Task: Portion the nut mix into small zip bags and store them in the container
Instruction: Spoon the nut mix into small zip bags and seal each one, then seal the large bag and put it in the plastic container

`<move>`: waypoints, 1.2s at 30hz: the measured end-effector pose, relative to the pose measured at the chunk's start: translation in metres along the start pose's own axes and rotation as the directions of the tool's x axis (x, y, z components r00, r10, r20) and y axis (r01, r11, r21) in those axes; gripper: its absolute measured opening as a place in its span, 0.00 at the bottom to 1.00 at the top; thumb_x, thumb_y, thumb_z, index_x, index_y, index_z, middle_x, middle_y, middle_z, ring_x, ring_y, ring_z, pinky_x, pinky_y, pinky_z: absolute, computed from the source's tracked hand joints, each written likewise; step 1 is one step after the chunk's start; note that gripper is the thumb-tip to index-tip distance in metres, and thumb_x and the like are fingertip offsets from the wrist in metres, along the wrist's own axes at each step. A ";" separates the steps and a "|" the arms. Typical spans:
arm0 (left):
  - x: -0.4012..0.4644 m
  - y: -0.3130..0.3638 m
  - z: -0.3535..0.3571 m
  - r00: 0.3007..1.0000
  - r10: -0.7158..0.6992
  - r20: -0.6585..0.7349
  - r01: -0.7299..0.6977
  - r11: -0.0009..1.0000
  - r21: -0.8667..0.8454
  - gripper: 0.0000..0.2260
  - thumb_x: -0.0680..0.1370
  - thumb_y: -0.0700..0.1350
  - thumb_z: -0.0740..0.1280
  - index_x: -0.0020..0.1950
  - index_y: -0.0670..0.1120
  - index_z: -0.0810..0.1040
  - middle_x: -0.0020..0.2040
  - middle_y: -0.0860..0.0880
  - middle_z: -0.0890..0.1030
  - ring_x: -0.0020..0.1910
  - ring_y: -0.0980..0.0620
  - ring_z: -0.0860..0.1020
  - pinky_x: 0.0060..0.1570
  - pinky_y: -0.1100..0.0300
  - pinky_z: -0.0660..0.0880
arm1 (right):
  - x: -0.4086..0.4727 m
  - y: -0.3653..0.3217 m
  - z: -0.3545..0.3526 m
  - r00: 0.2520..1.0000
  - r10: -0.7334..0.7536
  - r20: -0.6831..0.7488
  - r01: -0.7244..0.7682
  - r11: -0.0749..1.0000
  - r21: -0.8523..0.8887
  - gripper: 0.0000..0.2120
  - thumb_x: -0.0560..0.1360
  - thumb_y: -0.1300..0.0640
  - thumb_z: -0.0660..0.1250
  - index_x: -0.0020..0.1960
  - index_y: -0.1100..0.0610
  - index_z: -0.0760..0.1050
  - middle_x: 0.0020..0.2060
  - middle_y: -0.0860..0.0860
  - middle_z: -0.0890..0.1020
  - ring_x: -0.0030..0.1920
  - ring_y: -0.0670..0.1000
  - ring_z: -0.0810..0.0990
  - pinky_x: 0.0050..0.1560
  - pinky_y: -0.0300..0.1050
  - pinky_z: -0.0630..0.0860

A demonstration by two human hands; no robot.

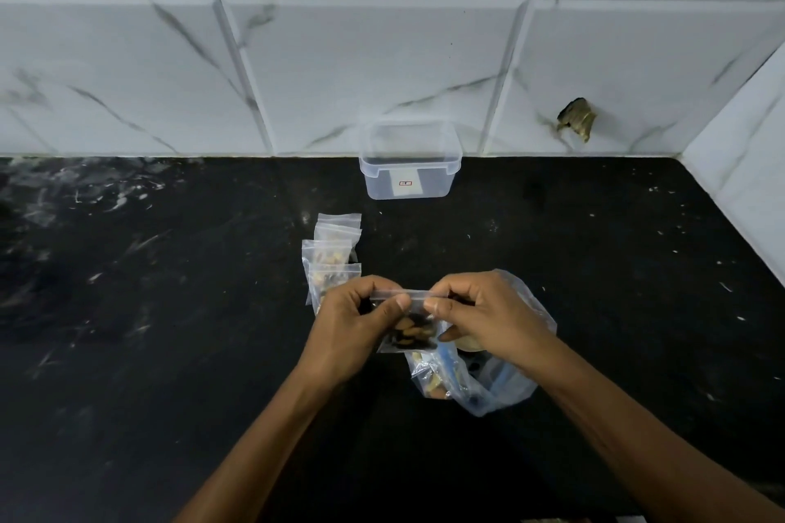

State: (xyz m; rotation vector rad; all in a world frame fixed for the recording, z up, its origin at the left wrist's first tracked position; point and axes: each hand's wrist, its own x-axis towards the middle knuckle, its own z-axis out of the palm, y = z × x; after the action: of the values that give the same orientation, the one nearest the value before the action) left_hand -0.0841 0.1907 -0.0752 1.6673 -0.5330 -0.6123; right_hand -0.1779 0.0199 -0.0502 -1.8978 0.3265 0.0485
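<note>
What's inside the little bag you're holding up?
Brown and dark nuts sit in the bottom of the small zip bag. The left hand and right hand pinch its top strip, and fingers cover its upper corners.

I see a black stone counter [170, 352], streaked and flecked with pale marks, running back to a tiled wall. A clear plastic container [410, 159] sits open on it at the back, touching or nearly touching the wall, with a small label on its front. Nearer me, a few small filled zip bags [333, 255] lie overlapping in a loose row. To their right, a larger crumpled clear bag [501, 386] of nut mix rests on the counter.
</note>
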 end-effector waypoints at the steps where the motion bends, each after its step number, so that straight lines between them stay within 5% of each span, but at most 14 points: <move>1: -0.002 -0.004 -0.002 1.000 -0.018 -0.015 0.018 1.000 -0.022 0.04 0.79 0.39 0.68 0.47 0.43 0.82 0.42 0.47 0.84 0.42 0.54 0.83 0.42 0.61 0.79 | 0.001 0.001 0.003 1.000 0.019 0.014 -0.019 0.999 0.033 0.05 0.78 0.60 0.66 0.46 0.56 0.81 0.42 0.51 0.83 0.46 0.50 0.84 0.43 0.44 0.83; 6: -0.014 -0.020 -0.018 0.987 -0.075 -0.144 0.064 0.995 -0.080 0.06 0.79 0.39 0.67 0.47 0.40 0.82 0.41 0.41 0.85 0.43 0.43 0.84 0.47 0.49 0.81 | 0.008 0.004 0.035 0.992 0.128 0.010 -0.126 0.963 0.239 0.06 0.78 0.61 0.65 0.46 0.61 0.80 0.44 0.60 0.82 0.47 0.54 0.84 0.44 0.42 0.82; 14: -0.020 -0.052 -0.045 0.904 -0.201 -0.376 0.208 0.978 -0.021 0.06 0.78 0.46 0.70 0.53 0.53 0.79 0.46 0.46 0.84 0.41 0.50 0.85 0.40 0.51 0.83 | 0.052 0.014 0.088 0.957 0.288 0.033 -0.284 0.907 0.311 0.07 0.77 0.62 0.66 0.42 0.56 0.78 0.43 0.56 0.82 0.45 0.52 0.83 0.45 0.46 0.83; 19: -0.011 -0.072 -0.052 0.883 -0.303 -0.358 0.321 0.947 -0.009 0.16 0.76 0.44 0.73 0.61 0.54 0.74 0.49 0.50 0.84 0.45 0.53 0.84 0.43 0.55 0.82 | 0.087 0.027 0.105 0.913 0.407 0.024 -0.398 0.878 0.266 0.07 0.78 0.62 0.66 0.41 0.55 0.78 0.44 0.57 0.83 0.46 0.54 0.84 0.46 0.48 0.83; 26: 0.001 -0.081 -0.046 0.923 -0.198 -0.330 0.292 0.919 0.266 0.40 0.73 0.39 0.74 0.77 0.60 0.57 0.56 0.55 0.77 0.51 0.57 0.80 0.48 0.63 0.76 | 0.113 0.034 0.114 0.860 0.505 -0.069 -0.462 0.830 0.313 0.04 0.77 0.65 0.65 0.49 0.61 0.78 0.50 0.60 0.82 0.48 0.55 0.84 0.43 0.46 0.83; 36: -0.004 -0.087 -0.035 0.954 -0.076 -0.290 0.237 0.783 0.574 0.39 0.76 0.36 0.69 0.80 0.55 0.54 0.67 0.47 0.70 0.49 0.58 0.71 0.50 0.64 0.71 | 0.110 0.037 0.124 0.847 0.503 -0.174 -0.476 0.862 0.176 0.03 0.76 0.60 0.68 0.50 0.56 0.78 0.48 0.54 0.83 0.45 0.49 0.83 0.46 0.46 0.83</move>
State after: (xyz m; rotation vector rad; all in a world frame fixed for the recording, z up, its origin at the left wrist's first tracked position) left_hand -0.0625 0.2342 -0.1557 2.3863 -0.4244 -0.3464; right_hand -0.0661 0.1016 -0.1483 -1.6518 0.9417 0.1628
